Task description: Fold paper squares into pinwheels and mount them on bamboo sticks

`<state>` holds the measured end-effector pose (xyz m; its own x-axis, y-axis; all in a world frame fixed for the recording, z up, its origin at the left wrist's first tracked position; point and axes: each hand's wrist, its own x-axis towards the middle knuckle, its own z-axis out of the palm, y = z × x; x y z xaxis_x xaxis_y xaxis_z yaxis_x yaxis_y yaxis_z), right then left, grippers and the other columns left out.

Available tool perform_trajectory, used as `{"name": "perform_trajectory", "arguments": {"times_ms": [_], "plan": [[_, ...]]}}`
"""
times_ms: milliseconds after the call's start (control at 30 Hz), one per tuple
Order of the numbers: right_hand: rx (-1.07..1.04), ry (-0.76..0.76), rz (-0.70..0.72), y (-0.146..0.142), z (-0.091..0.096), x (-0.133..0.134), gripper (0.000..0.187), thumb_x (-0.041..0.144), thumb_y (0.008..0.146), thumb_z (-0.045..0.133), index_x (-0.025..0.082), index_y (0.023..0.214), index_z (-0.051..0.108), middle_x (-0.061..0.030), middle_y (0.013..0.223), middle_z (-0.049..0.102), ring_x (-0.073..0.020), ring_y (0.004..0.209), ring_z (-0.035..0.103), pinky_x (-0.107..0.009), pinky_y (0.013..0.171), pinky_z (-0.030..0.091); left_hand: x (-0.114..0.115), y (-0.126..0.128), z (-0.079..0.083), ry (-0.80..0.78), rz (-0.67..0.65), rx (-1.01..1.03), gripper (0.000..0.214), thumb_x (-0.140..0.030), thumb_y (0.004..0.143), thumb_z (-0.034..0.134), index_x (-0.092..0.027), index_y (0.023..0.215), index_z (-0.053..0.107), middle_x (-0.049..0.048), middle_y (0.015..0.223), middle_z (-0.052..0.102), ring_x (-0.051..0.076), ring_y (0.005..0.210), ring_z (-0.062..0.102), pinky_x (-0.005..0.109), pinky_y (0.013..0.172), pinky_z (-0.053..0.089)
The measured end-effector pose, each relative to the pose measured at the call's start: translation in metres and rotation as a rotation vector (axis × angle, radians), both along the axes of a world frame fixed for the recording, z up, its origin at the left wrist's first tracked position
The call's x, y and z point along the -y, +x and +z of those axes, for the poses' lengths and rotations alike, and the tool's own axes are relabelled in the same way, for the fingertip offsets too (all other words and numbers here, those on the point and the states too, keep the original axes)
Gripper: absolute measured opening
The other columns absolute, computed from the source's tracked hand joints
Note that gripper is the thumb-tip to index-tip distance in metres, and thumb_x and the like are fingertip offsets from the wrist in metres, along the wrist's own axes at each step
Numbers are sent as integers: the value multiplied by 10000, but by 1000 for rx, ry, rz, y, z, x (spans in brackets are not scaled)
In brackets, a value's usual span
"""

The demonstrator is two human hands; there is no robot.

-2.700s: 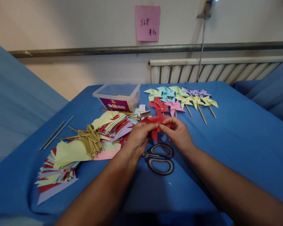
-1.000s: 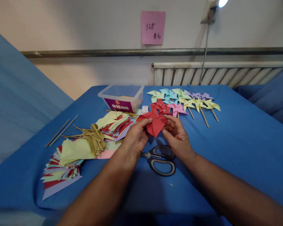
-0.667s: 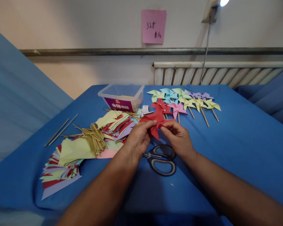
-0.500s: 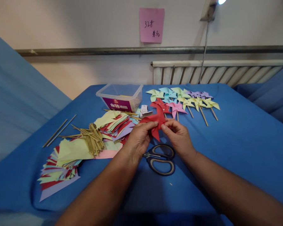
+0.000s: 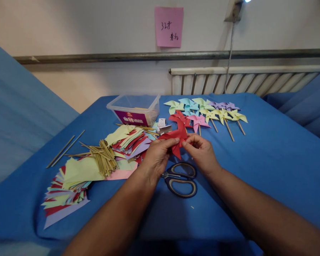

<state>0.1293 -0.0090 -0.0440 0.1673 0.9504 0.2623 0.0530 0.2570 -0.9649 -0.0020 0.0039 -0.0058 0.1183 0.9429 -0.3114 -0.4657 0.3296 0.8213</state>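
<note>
Between my two hands, above the table, is a red paper pinwheel (image 5: 178,133) with its blades folded in. My left hand (image 5: 160,153) pinches it from the left, thumb over the folded centre. From the right, my right hand (image 5: 201,151) grips its edge between thumb and fingers. No stick shows on this pinwheel, and whether a pin is at its centre I cannot tell. Below my hands lie scissors (image 5: 181,193) with dark handles, their blades partly hidden by my left hand.
Finished pinwheels on sticks, among them a pink one (image 5: 198,122), lie at the back right. A clear plastic box (image 5: 133,117) stands at the back. Bundled sticks (image 5: 104,158) and coloured paper sheets (image 5: 81,174) spread over the left. A small white box (image 5: 162,122) sits behind my hands.
The view has shifted very slightly. Both hands keep hold of the red pinwheel in nearly the same place.
</note>
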Motion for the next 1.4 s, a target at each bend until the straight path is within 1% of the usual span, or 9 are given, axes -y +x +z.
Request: {"name": "perform_trajectory", "arguments": {"times_ms": [167, 300, 400, 567, 733, 900, 1100, 1400], "plan": [[5, 1, 10, 1, -1, -1, 190, 338, 747, 664, 216, 635, 572, -14, 746, 617, -196, 852, 601, -315, 731, 456, -1, -1, -1, -22, 3, -25, 154, -112, 529, 807, -96, 641, 704, 30, 598, 671, 91, 532, 587, 197, 552, 467], [-5, 36, -15, 2, -1, -1, 174, 316, 758, 655, 208, 658, 561, -32, 842, 637, -187, 855, 602, -312, 733, 459, -1, 0, -2, -33, 10, -25, 193, -125, 517, 823, -89, 669, 710, 41, 629, 685, 99, 557, 604, 205, 575, 473], [49, 67, -38, 2, -1, 0, 150, 295, 758, 650, 205, 668, 570, -45, 901, 645, -185, 862, 605, -318, 746, 464, -1, 1, -2, -24, 16, -9, 189, -121, 518, 824, -89, 666, 711, 42, 630, 687, 99, 558, 605, 205, 577, 475], [147, 111, -53, 0, 1, 1, 121, 268, 756, 640, 209, 666, 587, -54, 901, 656, -202, 891, 612, -339, 771, 472, -2, 1, -3, -8, 6, -5, 173, -117, 515, 825, -98, 640, 707, 30, 598, 674, 91, 538, 595, 194, 555, 464], [138, 96, -32, 1, -1, -1, 130, 273, 757, 640, 206, 658, 590, -59, 906, 667, -211, 895, 620, -346, 774, 476, -1, 1, -3, -19, 6, -23, 175, -123, 511, 828, -102, 639, 710, 34, 606, 678, 96, 543, 598, 197, 555, 465], [123, 79, -17, 3, -3, -4, 153, 289, 759, 647, 207, 645, 588, -43, 861, 668, -202, 871, 625, -331, 766, 468, -1, 1, -4, -3, 1, -33, 173, -134, 516, 832, -106, 638, 712, 35, 606, 675, 97, 550, 591, 200, 556, 459], [145, 67, -27, 3, -1, -3, 154, 284, 753, 649, 208, 636, 584, -19, 757, 633, -190, 828, 605, -314, 743, 446, -1, 0, -6, 2, 1, -58, 150, -138, 526, 826, -110, 613, 707, 32, 585, 661, 92, 527, 571, 205, 537, 443], [153, 55, -22, 3, 1, -2, 161, 281, 752, 640, 199, 631, 572, 11, 685, 573, -135, 647, 524, -277, 635, 413, 1, 0, -2, 29, -16, -60, 138, -134, 525, 812, -111, 609, 705, 29, 591, 659, 91, 552, 572, 207, 569, 441]]}}
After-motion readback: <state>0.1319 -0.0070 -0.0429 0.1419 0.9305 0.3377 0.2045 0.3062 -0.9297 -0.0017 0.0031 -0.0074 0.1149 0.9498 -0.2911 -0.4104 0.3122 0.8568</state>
